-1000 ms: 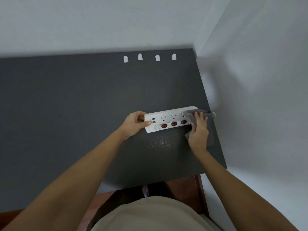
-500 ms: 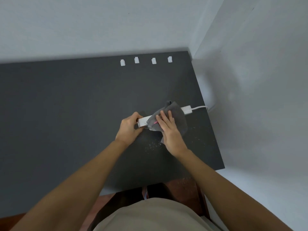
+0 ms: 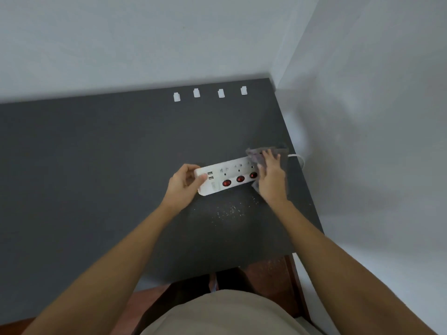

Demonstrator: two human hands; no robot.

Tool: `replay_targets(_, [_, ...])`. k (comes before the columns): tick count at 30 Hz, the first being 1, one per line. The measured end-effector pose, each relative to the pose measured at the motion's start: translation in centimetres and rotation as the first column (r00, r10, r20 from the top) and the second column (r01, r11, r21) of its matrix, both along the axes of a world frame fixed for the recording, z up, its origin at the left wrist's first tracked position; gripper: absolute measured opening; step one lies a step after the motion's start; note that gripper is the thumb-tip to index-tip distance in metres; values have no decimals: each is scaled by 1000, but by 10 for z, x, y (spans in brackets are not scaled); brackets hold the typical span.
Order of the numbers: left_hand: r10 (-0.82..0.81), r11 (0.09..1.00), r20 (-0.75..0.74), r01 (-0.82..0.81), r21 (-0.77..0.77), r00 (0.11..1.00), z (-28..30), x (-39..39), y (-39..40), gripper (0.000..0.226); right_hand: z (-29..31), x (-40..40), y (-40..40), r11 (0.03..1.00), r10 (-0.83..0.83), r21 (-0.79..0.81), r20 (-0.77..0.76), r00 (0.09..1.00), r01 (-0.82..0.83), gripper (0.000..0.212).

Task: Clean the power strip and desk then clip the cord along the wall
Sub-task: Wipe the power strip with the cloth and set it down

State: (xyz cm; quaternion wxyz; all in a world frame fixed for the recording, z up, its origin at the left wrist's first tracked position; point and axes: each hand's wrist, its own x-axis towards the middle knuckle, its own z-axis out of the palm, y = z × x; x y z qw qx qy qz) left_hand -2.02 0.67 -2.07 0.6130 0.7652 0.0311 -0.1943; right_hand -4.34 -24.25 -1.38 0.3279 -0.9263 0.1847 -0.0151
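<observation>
The strip (image 3: 229,174) lies near the bench (image 3: 96,170) right edge. The left grip (image 3: 185,184) pinches its left end. The right grip (image 3: 272,177), fingers flat, presses the cloth (image 3: 253,154) onto its right end.

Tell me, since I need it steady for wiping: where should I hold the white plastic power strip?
Grip the white plastic power strip by its USB end, coming from the left, as the left hand does: the white cord leaves the right end, where the right hand presses the grey cloth.

four white clips (image 3: 196,93), one power strip (image 3: 232,170) with three red switches (image 3: 240,179), one grey cloth (image 3: 253,155).
</observation>
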Motion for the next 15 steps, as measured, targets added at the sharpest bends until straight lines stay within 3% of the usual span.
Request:
replay_targets(1, [57, 997, -70, -61, -52, 996, 2, -1, -3, 21, 5, 2, -5, 988, -149, 37, -58, 987, 152, 44])
replay_targets(2, [104, 989, -138, -117, -89, 985, 5, -1, -6, 21, 10, -1, 2, 987, -140, 66, -65, 988, 145, 42])
replay_targets(4, [158, 973, -214, -188, -133, 964, 10, 0, -13, 16, 15, -18, 34, 972, 200, 121, 32, 979, -203, 41])
replay_targets(6, [174, 963, -244, -217, -161, 954, 13, 0, -15, 13, 15, -44, 52, 860, 491, 103, 104, 865, -500, 41])
replay_targets(8, [181, 954, -270, -236, -187, 946, 13, -3, -15, 17, 17, -42, 34, 881, 456, 84, 106, 884, -465, 40])
replay_targets(11, [170, 952, -280, -231, -200, 945, 16, -9, -22, 22, 20, -29, 16, 994, 57, 96, 0, 998, -57, 39])
replay_targets(12, [173, 951, -281, -235, -202, 944, 18, -10, -25, 22, 24, -29, 27, 992, 72, 101, 11, 997, -73, 39])
replay_targets(15, [183, 944, -289, -250, -216, 940, 21, -10, -24, 20, 22, -43, 64, 884, 447, 81, 137, 884, -460, 47])
